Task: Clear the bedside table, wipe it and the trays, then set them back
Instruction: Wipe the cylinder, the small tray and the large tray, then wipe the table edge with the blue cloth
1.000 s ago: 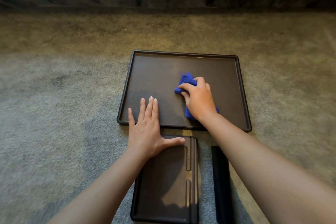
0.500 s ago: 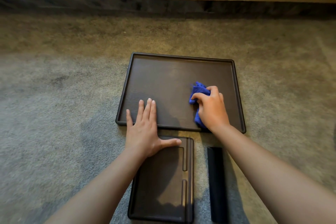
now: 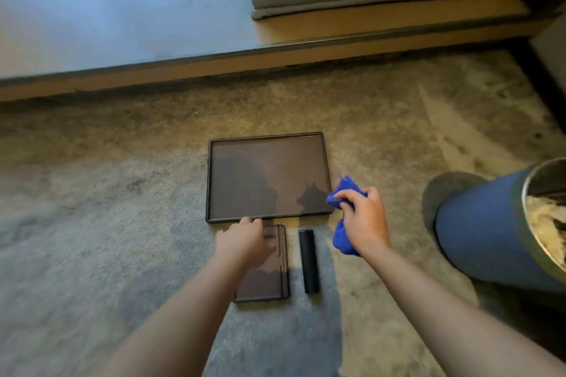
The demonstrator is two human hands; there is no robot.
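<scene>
Our right hand [image 3: 364, 220] grips the crumpled blue cloth [image 3: 344, 193] beside the large dark rectangular tray's [image 3: 269, 136] right edge; our left hand [image 3: 245, 242], fingers loosely spread, rests on the small dark tray [image 3: 269, 285].

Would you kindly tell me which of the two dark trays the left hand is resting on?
The small tray, nearer the person, beside the black bar; the left hand covers its far end. The large tray lies bare.

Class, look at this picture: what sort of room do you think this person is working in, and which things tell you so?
Probably a bedroom or hotel room floor: there is carpet, what looks like a bed's low wooden base with pale bedding, and a waste bin beside the dark trays.
</scene>
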